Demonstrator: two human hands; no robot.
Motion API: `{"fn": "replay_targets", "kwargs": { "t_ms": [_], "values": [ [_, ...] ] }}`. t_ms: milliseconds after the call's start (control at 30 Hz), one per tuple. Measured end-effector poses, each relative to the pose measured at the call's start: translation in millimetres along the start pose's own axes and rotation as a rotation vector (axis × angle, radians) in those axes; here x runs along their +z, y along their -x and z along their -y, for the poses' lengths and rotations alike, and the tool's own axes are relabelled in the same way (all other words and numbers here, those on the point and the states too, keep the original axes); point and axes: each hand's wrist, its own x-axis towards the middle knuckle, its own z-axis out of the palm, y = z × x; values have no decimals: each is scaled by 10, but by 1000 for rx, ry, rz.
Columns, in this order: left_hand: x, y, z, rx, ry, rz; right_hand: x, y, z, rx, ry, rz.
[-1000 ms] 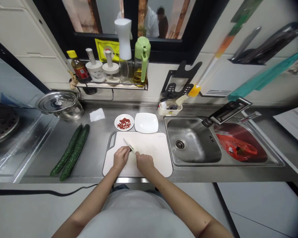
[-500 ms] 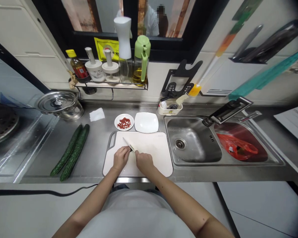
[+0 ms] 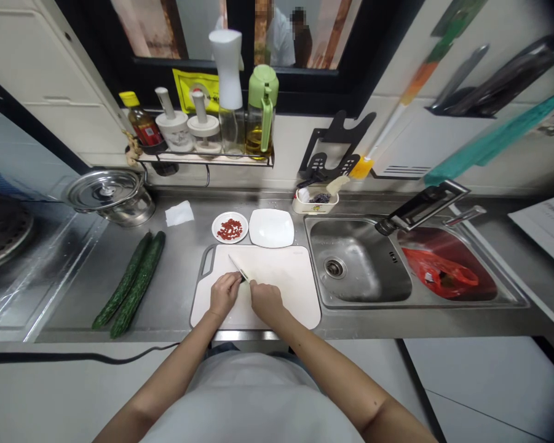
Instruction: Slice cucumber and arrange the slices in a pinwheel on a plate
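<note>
My right hand (image 3: pixel 266 301) is closed round the handle of a small knife (image 3: pixel 238 267), whose pale blade points up and left over the white cutting board (image 3: pixel 286 277). My left hand (image 3: pixel 224 293) rests on the board beside the blade with its fingers curled down; whatever lies under them is hidden. Both hands meet near the board's front middle. Behind the board stand a small white dish of chopped red pieces (image 3: pixel 230 228) and a bare square white plate (image 3: pixel 272 227).
Two long cucumbers (image 3: pixel 131 283) lie on the steel counter to the left, a lidded steel pot (image 3: pixel 108 194) behind them. A double sink (image 3: pixel 360 264) is on the right, with a red bag (image 3: pixel 440 277) in its far basin. A condiment rack (image 3: pixel 207 132) lines the wall.
The hands and knife have barely shifted, a little to the left on the board. Everything else stays as it was.
</note>
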Motion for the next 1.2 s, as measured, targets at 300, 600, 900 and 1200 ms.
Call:
{"fn": "replay_targets", "kwargs": {
  "t_ms": [300, 600, 900, 1200],
  "values": [
    [7, -1, -5, 2, -5, -11, 19, -84, 13, 11, -12, 12],
    [26, 8, 25, -10, 5, -1, 39, -66, -1, 21, -9, 15],
    [11, -1, -4, -1, -16, -2, 112, -78, -20, 28, -27, 6],
    [2, -5, -19, -7, -5, -5, 85, -130, -8, 41, -43, 49]
  ]
}}
